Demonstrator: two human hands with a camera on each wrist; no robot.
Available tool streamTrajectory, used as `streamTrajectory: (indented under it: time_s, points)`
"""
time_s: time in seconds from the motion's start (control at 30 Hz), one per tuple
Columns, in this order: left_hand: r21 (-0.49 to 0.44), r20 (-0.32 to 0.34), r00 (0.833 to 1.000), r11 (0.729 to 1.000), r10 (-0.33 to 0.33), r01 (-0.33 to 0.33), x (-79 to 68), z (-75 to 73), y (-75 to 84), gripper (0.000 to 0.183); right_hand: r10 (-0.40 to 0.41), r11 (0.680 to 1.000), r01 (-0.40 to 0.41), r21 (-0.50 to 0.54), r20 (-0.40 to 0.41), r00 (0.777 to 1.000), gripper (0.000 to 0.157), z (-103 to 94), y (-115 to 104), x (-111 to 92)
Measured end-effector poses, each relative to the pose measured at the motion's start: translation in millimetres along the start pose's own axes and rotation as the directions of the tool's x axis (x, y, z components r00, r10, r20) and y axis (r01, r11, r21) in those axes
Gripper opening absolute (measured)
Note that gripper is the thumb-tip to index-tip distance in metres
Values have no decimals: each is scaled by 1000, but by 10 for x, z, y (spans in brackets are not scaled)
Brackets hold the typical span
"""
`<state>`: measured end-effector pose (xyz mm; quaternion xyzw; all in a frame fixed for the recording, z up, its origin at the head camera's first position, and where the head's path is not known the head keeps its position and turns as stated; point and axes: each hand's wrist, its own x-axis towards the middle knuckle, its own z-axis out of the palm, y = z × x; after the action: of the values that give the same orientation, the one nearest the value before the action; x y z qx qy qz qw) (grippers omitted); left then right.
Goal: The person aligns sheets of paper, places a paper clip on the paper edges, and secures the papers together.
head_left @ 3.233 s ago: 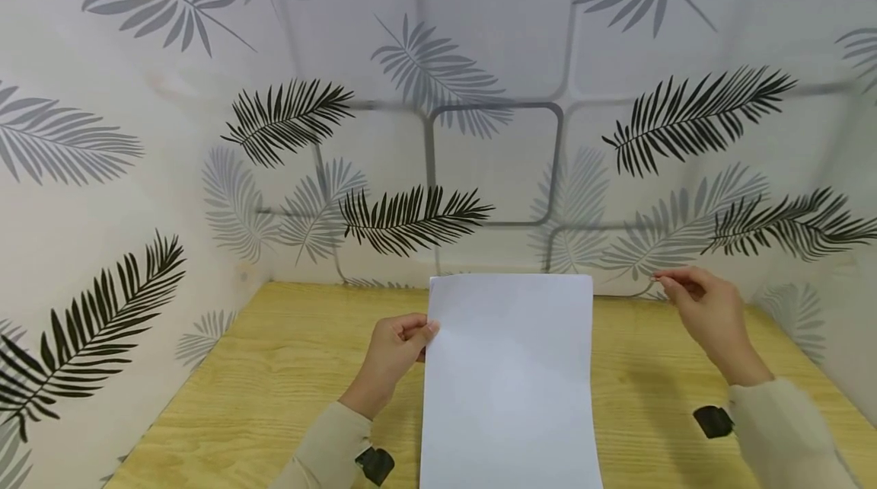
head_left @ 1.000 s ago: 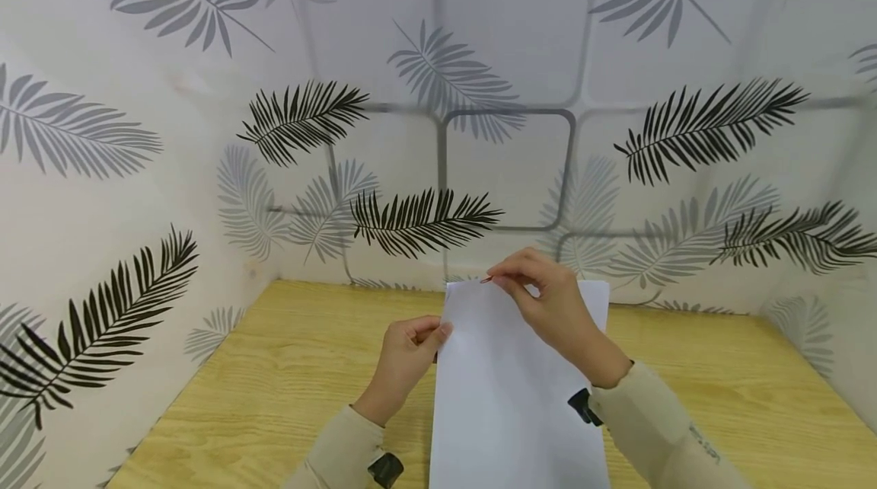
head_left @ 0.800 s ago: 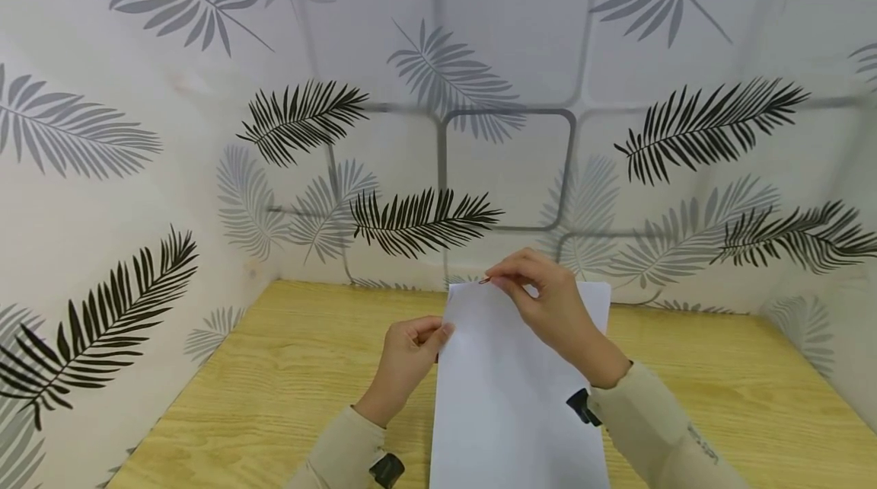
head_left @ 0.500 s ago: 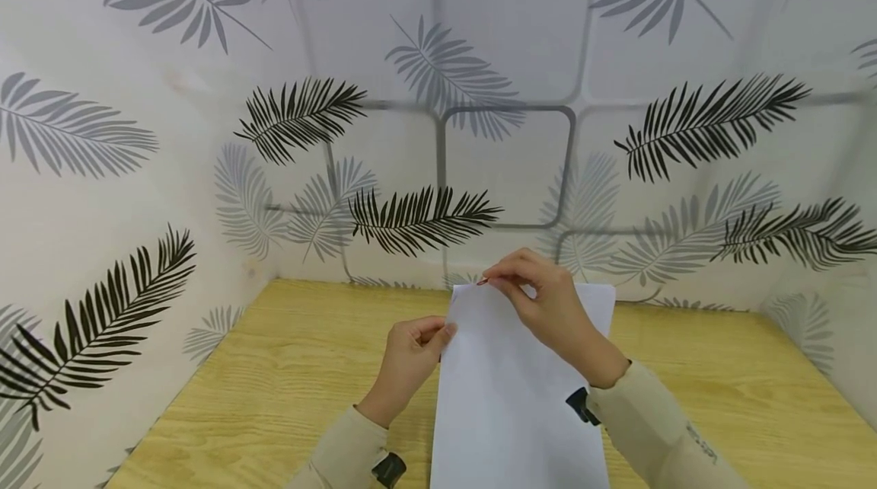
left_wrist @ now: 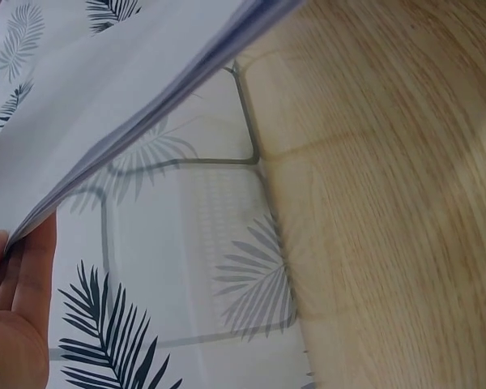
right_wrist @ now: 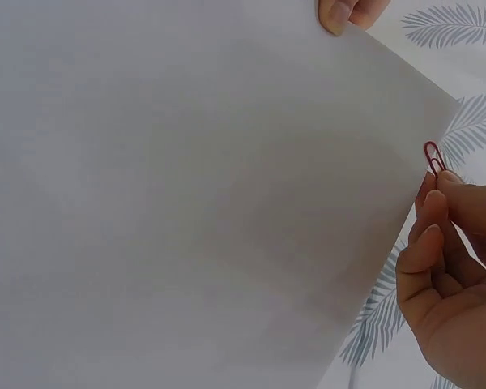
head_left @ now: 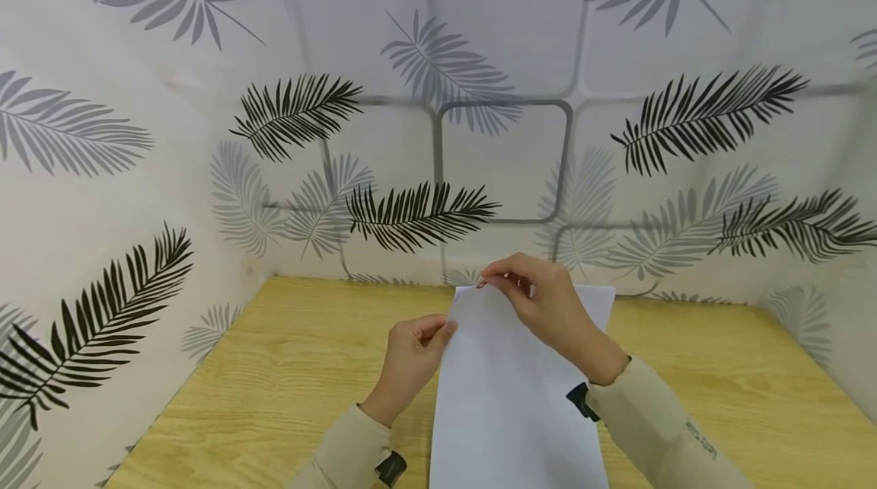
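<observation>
My left hand (head_left: 411, 359) pinches the left edge of a stack of white paper (head_left: 517, 397), thumb in front and fingers behind. In the left wrist view the stack's edge (left_wrist: 138, 121) shows several layers. Between the thumb and index finger of my right hand (head_left: 541, 302) is a red paper clip (right_wrist: 434, 156). It sits at the paper's top edge, a little right of the top left corner. The right wrist view has the clip's looped end overlapping the sheet's edge; whether it has slid over the sheets I cannot tell.
A wood-grain table (head_left: 301, 352) lies under the paper and both forearms. Leaf-patterned sheeting (head_left: 507, 161) rises behind and at the sides. A small black camera (head_left: 390, 468) is strapped at the left wrist, another black camera (head_left: 582, 401) at the right.
My right hand has come in from the far right with the paper clip to the paper's top edge, then shifted slightly left. My left hand keeps its pinch; the paper has drifted slightly right.
</observation>
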<state>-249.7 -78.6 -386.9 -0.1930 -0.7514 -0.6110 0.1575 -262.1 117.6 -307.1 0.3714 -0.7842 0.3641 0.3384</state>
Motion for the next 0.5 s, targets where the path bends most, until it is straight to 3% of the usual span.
streamTrajectory:
  time_s: [0.33, 0.5]
  points:
    - [24, -23, 1000, 1000, 14, -13, 7, 24, -54, 10, 12, 1000, -12, 15, 14, 1000, 16, 5, -6, -20]
    - [55, -27, 1000, 998, 6, -4, -39, 26, 126, 9, 9, 1000, -10, 21, 22, 1000, 18, 11, -2, -34]
